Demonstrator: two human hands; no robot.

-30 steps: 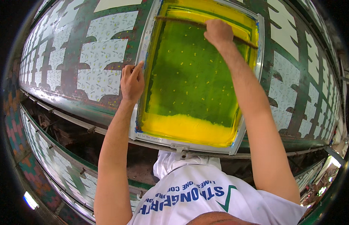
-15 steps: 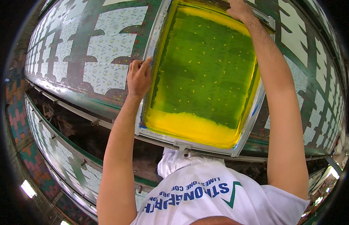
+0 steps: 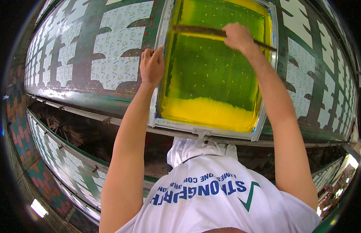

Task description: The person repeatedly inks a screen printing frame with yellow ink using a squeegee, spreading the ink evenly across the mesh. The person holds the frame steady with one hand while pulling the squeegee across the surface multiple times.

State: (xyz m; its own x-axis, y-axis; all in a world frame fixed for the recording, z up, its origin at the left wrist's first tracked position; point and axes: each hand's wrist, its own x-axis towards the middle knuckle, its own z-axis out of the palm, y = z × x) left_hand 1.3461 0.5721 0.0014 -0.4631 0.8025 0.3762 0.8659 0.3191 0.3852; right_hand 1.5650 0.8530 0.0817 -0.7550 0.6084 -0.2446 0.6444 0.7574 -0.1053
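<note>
A screen-printing frame (image 3: 235, 134) with a metal rim lies before me, its mesh (image 3: 211, 73) green with small yellow specks. A thick yellow ink band (image 3: 207, 112) spans its near end. My right hand (image 3: 238, 37) grips a long dark squeegee (image 3: 192, 29) lying crosswise over the upper part of the mesh, with yellow along its near edge. My left hand (image 3: 151, 66) is at the frame's left rim, fingers bent against it, the index reaching onto the edge.
Long green printing tables (image 3: 83, 58) carry rows of white cut pieces (image 3: 118, 23), some printed, on both sides. A metal rail (image 3: 72, 109) runs along the near edge. A second table (image 3: 64, 163) with pieces is at lower left, beside tiled flooring (image 3: 17, 136).
The squeegee went up to the frame's far end half a second ago and has since come back toward me across the upper mesh. My left hand stayed at the left rim.
</note>
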